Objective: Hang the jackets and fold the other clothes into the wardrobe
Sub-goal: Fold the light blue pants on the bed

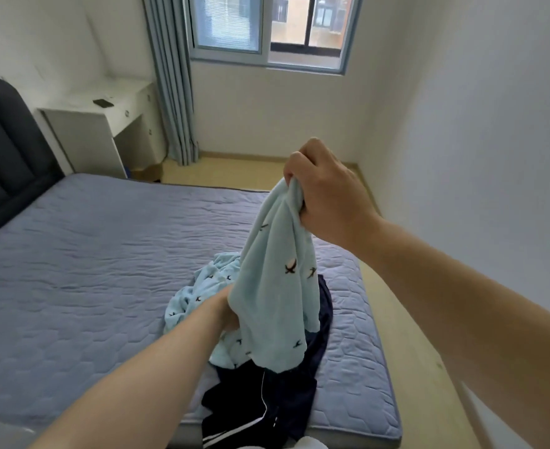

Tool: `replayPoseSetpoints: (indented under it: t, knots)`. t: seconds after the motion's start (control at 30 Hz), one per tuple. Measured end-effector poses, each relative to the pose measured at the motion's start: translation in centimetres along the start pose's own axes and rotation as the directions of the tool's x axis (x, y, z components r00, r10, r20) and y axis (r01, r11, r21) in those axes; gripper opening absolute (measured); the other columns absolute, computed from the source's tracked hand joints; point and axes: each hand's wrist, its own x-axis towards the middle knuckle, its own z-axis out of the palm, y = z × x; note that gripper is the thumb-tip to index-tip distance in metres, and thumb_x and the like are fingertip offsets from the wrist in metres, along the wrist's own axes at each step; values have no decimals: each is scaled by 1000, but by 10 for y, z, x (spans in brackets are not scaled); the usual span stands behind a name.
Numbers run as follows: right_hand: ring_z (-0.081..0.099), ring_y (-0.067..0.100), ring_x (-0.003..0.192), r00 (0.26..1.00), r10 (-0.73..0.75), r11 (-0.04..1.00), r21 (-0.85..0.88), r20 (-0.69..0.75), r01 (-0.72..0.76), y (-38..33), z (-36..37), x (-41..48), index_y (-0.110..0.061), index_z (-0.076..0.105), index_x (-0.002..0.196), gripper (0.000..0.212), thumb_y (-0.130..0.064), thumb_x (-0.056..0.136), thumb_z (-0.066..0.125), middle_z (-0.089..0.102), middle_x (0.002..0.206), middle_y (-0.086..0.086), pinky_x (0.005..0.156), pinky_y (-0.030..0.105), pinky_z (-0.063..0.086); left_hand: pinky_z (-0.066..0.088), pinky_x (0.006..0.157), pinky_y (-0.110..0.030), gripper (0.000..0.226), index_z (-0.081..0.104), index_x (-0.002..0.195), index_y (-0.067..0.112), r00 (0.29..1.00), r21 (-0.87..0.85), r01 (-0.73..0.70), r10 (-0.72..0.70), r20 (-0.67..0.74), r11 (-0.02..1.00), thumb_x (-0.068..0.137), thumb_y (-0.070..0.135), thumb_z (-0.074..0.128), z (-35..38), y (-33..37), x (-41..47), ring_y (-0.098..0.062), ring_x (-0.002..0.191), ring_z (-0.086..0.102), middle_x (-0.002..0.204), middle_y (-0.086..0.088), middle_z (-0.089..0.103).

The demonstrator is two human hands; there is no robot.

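Observation:
A light blue garment (273,286) printed with small dark birds hangs above the bed. My right hand (325,189) grips its top end and holds it up. My left hand (226,311) reaches into the lower folds of the same cloth; its fingers are hidden behind the fabric. Under it lies a dark navy garment (267,406) with white stripes, spread near the bed's front right corner.
The bed (72,270) has a quilted grey-blue cover and a dark headboard (4,150) at the left. A white desk (105,124) stands by the curtain (173,79) under the window. Wooden floor runs along the bed's right side by the white wall.

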Motion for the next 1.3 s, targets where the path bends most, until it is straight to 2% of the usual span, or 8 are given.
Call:
replayPoseSetpoints:
  t: [0.1,0.23,0.43,0.63,0.8,0.93,1.17,1.3]
  knots:
    - [50,27,78,998,62,998,-14,-33,-63,17,-2,-5,-4,62,97,29,5,70,70,55,103,14,60,35,47,47,98,-44,24,62,106,0,997,-6,4,-3,80,1000,105,20,48,-3,6,8,-28,98,59,104,-15,64]
    - [42,21,76,984,168,986,6,-52,-168,42,3,-17,-7,59,98,26,3,75,65,53,105,11,60,32,41,48,58,-27,15,59,77,10,983,-147,-92,113,144,985,88,20,56,2,22,13,-20,59,60,73,-8,59]
    - [55,31,84,951,306,945,132,-42,-299,51,7,-34,-6,59,98,24,3,76,60,50,105,9,70,46,52,54,90,-37,60,70,126,23,889,-107,-125,159,429,986,86,67,61,12,47,13,-23,109,68,118,-4,72]
    - [51,25,79,967,152,949,244,203,-200,53,10,-51,-9,64,95,30,8,70,63,51,96,2,69,33,43,52,80,-40,28,71,99,0,937,-196,-188,236,257,962,80,19,62,20,71,14,-32,80,65,92,-20,66]
    - [61,9,77,532,158,750,249,832,-612,62,13,-65,-36,66,88,22,-22,72,64,67,86,-11,72,31,51,53,55,-32,39,56,106,2,917,-27,-393,394,66,919,72,-16,49,16,86,10,-27,67,60,84,-15,58]
    - [63,11,87,681,408,729,232,609,-644,74,31,-68,-30,61,103,25,-12,85,61,66,97,-9,65,16,45,57,51,-32,48,67,94,13,855,184,-516,491,168,837,67,-23,51,12,98,-4,-18,62,67,75,-7,68]
    - [15,15,150,696,290,778,262,657,-571,61,62,-63,-53,-2,153,122,-2,75,78,3,165,-12,115,36,31,57,61,-26,71,75,70,24,719,361,-695,611,332,621,61,-39,44,4,133,-33,-7,72,67,73,6,71]
    - [42,8,133,711,134,750,399,690,-528,43,85,-61,-46,46,139,78,-24,75,85,45,146,-15,103,29,43,53,63,-14,71,74,67,20,662,388,-737,706,250,554,63,-42,40,5,135,-39,1,64,64,63,12,69]
